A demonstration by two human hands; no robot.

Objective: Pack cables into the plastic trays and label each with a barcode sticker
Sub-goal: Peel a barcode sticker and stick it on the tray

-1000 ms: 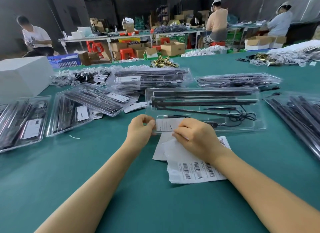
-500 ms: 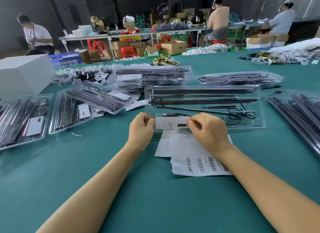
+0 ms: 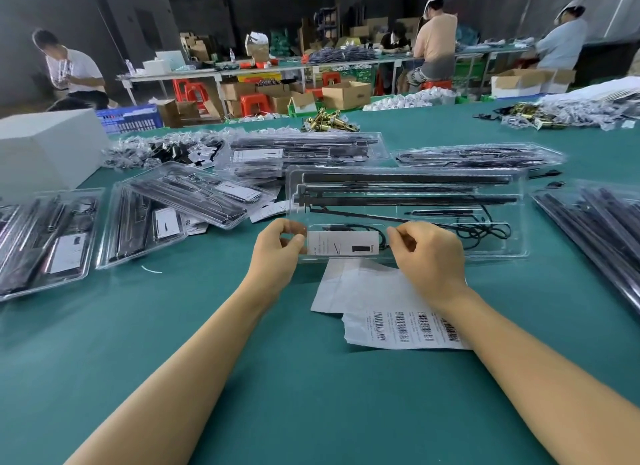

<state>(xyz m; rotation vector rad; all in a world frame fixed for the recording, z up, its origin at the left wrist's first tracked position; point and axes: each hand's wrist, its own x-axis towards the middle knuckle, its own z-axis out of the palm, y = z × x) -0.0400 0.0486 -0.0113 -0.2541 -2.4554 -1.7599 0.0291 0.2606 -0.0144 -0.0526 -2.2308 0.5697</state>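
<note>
Both the left hand [image 3: 278,248] and right hand [image 3: 429,253] pinch the white label [image 3: 341,243] on the clear tray [image 3: 408,211]; barcode sheets [image 3: 398,326] lie just nearer, filled trays [image 3: 138,218] left of it.

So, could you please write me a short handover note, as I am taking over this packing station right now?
Left hand: pinches the left end of the white label at the clear tray's near edge.
Right hand: fingers curled at the label's right end, apparently holding it.
Tray in work: directly ahead on the green table, black rods and a coiled cable already inside.
Sticker sheets: just in front of the tray, barcodes left on them.
Done: several labelled trays lie to the left and behind.
Left: seat this label; whether the tray also needs a barcode is unclear.
</note>
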